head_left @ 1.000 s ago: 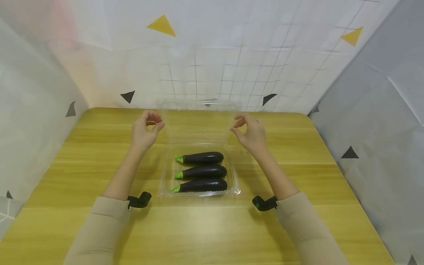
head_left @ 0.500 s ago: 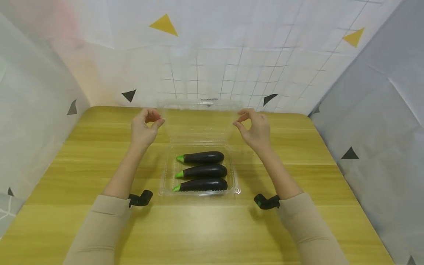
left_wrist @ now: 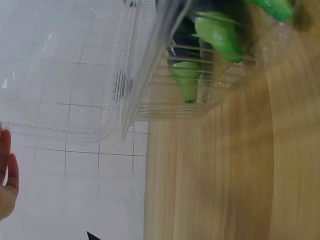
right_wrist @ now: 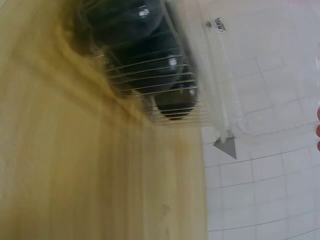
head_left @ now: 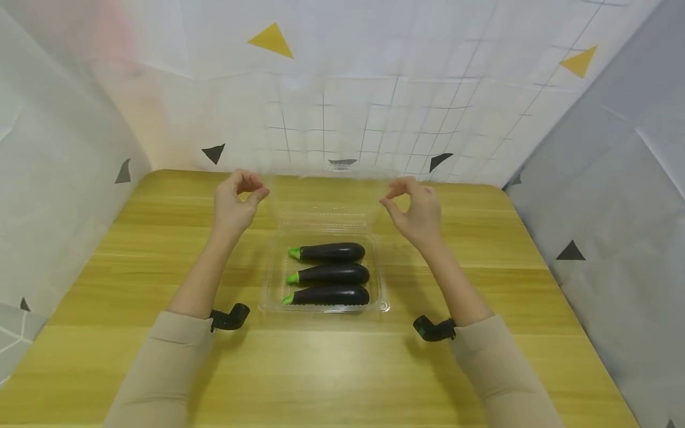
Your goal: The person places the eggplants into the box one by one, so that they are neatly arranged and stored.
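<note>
Three dark purple eggplants with green stem ends, the far one [head_left: 333, 252], the middle one [head_left: 334, 274] and the near one [head_left: 332, 295], lie side by side in a clear plastic clamshell container [head_left: 384, 306]. Its hinged lid [head_left: 332, 195] stands raised at the back. My left hand [head_left: 232, 205] pinches the lid's left edge between thumb and curled fingers. On the opposite edge, my right hand [head_left: 418, 211] holds the lid the same way. Both wrist views show the lid [left_wrist: 55, 60] and the ribbed side of the container [right_wrist: 170, 107], with only fingertips at the frame edge.
The container sits on a wood-grain table [head_left: 332, 368]. White sheeting [head_left: 342, 89] with grid lines and triangles rises behind the table, and grey sheets flank both sides. A black wrist-camera mount [head_left: 230, 317] juts inward from the left wrist, another mount [head_left: 433, 328] from the right.
My right hand has shifted slightly right and away from me, the left hand a little away from me. The whole head view has shifted slightly. The eggplants stay put in the container.
</note>
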Tool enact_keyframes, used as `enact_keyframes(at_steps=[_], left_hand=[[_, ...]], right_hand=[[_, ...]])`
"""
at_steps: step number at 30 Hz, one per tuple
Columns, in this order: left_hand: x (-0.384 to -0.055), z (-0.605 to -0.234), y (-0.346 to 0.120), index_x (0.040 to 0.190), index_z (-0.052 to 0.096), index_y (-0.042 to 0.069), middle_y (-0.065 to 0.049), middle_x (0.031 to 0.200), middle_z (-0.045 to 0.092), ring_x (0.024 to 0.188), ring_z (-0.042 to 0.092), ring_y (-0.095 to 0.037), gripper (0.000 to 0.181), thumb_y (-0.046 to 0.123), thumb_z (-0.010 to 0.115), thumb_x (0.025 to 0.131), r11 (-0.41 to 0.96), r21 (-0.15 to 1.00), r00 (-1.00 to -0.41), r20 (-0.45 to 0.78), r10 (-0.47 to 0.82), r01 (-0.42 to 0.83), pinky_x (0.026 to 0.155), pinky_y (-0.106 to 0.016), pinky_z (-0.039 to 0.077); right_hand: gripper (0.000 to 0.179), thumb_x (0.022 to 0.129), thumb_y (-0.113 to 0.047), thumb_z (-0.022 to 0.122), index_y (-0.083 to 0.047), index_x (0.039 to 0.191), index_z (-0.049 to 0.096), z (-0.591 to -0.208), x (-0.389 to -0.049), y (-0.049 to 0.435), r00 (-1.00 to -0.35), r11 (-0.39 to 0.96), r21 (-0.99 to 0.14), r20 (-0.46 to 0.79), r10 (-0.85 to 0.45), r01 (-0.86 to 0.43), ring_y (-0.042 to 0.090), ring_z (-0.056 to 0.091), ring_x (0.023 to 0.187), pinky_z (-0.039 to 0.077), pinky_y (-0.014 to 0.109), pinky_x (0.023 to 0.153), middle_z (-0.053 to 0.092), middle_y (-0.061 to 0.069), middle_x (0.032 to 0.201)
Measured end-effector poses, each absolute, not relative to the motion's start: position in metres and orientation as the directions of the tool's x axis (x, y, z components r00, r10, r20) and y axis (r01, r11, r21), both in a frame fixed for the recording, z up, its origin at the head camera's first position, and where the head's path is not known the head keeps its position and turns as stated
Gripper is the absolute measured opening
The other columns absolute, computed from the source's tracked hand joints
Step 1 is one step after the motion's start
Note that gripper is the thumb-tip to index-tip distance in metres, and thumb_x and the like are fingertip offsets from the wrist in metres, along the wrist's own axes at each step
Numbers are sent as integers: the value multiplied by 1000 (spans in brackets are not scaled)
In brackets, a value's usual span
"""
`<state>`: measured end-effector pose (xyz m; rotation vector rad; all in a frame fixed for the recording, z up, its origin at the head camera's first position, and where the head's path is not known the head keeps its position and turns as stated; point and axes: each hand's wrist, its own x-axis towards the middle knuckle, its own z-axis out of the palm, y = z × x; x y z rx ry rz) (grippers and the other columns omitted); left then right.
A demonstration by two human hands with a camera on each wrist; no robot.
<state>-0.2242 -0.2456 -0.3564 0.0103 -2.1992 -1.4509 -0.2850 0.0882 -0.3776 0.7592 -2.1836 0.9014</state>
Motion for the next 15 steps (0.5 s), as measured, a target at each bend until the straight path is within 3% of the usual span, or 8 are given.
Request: enact_keyframes(at_steps=[4,15], left_hand=[[-224,-356,-243,88,59,1,-7,85,63,84,58,-12,16,4,74,84,441,863,-875,395,-281,247,80,-25,44],[-216,-350,-248,96,59,-6,-3,87,62,83,57,-5,21,2,74,84,436,832,-838,480,-259,342,86,-24,47]], right_hand=[[39,78,-8,80,-2,109,59,-370,-283,92,-590,584,-368,769,-246,-723,30,64,79,39,48,85,71,8,81],[29,78,-6,80,-2,98,60,-367,-282,82,-570,588,-343,780,-256,-733,24,64,75,40,44,84,69,9,80]])
